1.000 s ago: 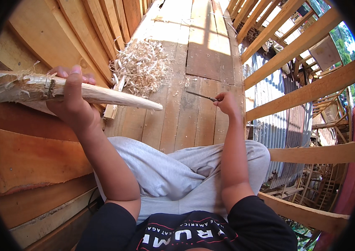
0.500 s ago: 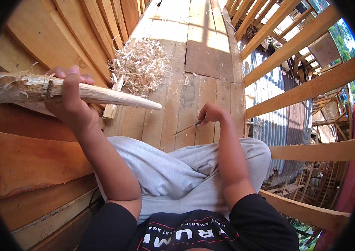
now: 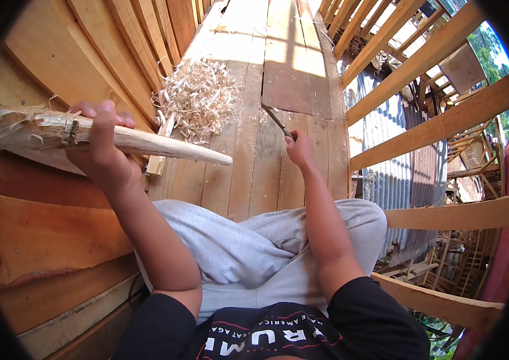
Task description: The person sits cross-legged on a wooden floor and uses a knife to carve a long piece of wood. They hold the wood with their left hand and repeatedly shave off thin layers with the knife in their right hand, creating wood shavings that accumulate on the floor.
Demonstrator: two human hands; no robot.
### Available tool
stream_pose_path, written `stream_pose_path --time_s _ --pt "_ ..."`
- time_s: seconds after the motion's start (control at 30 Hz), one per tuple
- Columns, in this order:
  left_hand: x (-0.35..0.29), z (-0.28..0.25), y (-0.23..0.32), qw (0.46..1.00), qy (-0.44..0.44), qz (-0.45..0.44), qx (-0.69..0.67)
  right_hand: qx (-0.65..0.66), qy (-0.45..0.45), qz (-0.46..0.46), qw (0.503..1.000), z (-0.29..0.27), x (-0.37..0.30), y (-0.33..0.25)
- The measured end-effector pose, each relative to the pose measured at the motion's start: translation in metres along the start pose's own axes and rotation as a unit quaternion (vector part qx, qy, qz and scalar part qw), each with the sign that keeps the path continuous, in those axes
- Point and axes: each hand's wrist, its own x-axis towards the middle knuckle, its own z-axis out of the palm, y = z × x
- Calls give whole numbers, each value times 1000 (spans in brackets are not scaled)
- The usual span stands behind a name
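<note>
My left hand (image 3: pixel 109 157) is wrapped round a long piece of pale wood (image 3: pixel 167 145), rough and torn at its left end and shaved down to a narrow, smooth point at the right. It lies nearly level, held up in front of the left wall. In my right hand (image 3: pixel 300 149), closed over its handle, is a thin-bladed knife (image 3: pixel 275 119). The blade slants away up and to the left, above the floorboards and apart from the wood. My fingers cover most of the knife's handle.
Curled wood shavings (image 3: pixel 200 96) are heaped on the plank floor (image 3: pixel 239 174), against the plank wall (image 3: pixel 56 54) at left. A short wood piece (image 3: pixel 157 163) lies by the heap. Wooden railing bars (image 3: pixel 416 141) run along the right, with corrugated metal sheeting (image 3: pixel 395 174) beyond. My legs are folded in front.
My right hand has swung the knife forward, so its blade now points away from me instead of toward my lap. My left hand and the wood have stayed almost still.
</note>
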Motion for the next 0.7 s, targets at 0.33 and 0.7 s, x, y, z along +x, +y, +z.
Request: stream_pose_path --time_s 0.33,0.7 --pt "-2 2 -5 1000 -18 -15 -3 196 -171 166 951 31 -25 -20" --pt "-4 10 -7 999 -13 -34 -18 311 -61 162 934 33 -23 -36"
